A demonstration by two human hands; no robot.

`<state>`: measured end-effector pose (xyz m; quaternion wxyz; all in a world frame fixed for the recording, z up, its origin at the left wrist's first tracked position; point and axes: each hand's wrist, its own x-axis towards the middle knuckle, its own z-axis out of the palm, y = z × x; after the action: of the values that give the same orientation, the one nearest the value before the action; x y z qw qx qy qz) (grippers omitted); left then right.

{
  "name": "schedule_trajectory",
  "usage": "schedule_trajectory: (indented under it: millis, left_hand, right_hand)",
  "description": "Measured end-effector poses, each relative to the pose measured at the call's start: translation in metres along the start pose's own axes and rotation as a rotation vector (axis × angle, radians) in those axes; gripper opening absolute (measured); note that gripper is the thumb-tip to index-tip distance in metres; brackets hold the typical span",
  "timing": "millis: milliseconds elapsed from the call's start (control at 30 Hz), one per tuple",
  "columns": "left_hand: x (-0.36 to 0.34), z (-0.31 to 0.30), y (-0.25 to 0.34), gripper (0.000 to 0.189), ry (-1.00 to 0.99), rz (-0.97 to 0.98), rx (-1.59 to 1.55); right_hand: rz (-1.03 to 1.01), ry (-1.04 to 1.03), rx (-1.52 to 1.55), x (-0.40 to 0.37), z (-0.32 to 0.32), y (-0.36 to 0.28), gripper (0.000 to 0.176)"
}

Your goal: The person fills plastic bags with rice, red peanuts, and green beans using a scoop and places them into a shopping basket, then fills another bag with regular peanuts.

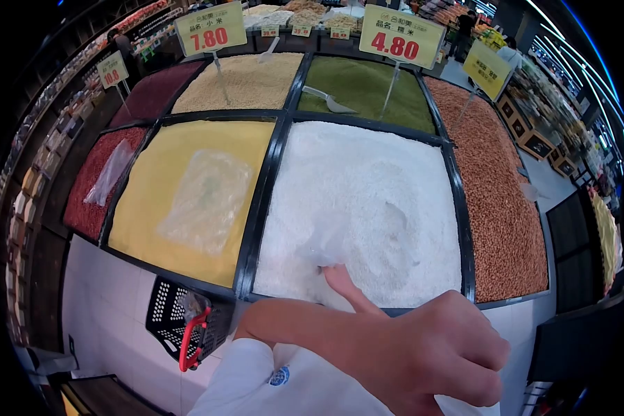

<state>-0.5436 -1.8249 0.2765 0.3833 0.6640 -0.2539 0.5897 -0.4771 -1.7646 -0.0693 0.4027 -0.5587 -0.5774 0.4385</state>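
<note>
Clear plastic bag (324, 244) on rice (367, 187): probably limp, slippery, light; I'd pinch its rim. My right hand (350, 288) touches it, grip hidden; left hand (440, 353) fisted.

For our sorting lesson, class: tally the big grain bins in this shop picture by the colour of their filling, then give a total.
White bin: 1
Yellow bin: 1
Green bin: 1
Beige bin: 1
Red bins: 2
Brown bin: 1
Total: 7
</note>
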Motion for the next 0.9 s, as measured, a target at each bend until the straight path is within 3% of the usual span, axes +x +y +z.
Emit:
schedule_trajectory:
  millis: [33,100,167,267,333,400,467,533,567,600,633,700,800,900]
  left_hand:
    - [0.014,-0.011,0.004,0.053,-0.079,0.102,0.075]
    - [0.013,-0.008,0.004,0.053,-0.043,0.155,0.169]
    - [-0.014,0.017,-0.001,0.043,0.188,0.060,0.199]
    - [-0.009,0.012,0.001,0.042,0.263,0.035,0.152]
    - [-0.007,0.009,-0.010,0.049,0.212,0.249,0.270]
    - [-0.015,0.003,-0.012,0.047,0.078,0.232,0.457]
    - [-0.037,-0.019,0.002,0.039,-0.141,-0.007,0.714]
    - [-0.089,-0.054,-0.013,0.039,-0.085,-0.249,0.875]
    - [-0.124,-0.079,-0.015,0.035,-0.012,-0.366,0.942]
    - [-0.164,-0.098,-0.011,0.031,0.198,-0.640,0.899]
    - [-0.203,-0.115,-0.010,0.033,0.471,-0.846,0.847]
    - [-0.277,-0.140,-0.001,0.044,0.663,-1.136,0.875]
    - [-0.310,-0.116,0.007,0.061,0.371,-1.101,1.042]
    - [-0.275,-0.076,-0.002,0.079,0.074,-1.040,1.167]
  right_hand:
    - [-0.006,-0.003,0.001,0.000,0.000,0.002,0.020]
    - [-0.013,-0.020,0.000,0.001,0.000,0.002,0.020]
    - [-0.016,-0.044,-0.003,0.002,-0.002,-0.001,0.021]
    - [0.038,-0.041,-0.029,0.001,-0.002,-0.003,0.022]
    - [0.028,-0.034,0.002,0.002,-0.001,-0.002,0.023]
    - [0.029,-0.053,0.067,0.005,-0.001,0.017,0.025]
    - [0.027,-0.099,0.162,0.022,-0.003,0.067,0.024]
    - [0.002,-0.113,0.251,0.018,-0.015,0.029,0.022]
    - [-0.013,-0.109,0.300,0.015,-0.023,-0.003,0.022]
    - [-0.023,-0.102,0.351,0.013,-0.029,-0.025,0.021]
    - [-0.009,-0.082,0.364,0.014,-0.033,-0.034,0.020]
    - [0.021,-0.045,0.383,0.018,-0.040,-0.049,0.019]
    - [0.036,-0.180,0.455,0.024,-0.047,-0.084,0.023]
    - [0.075,-0.286,0.289,0.018,-0.046,-0.128,0.026]
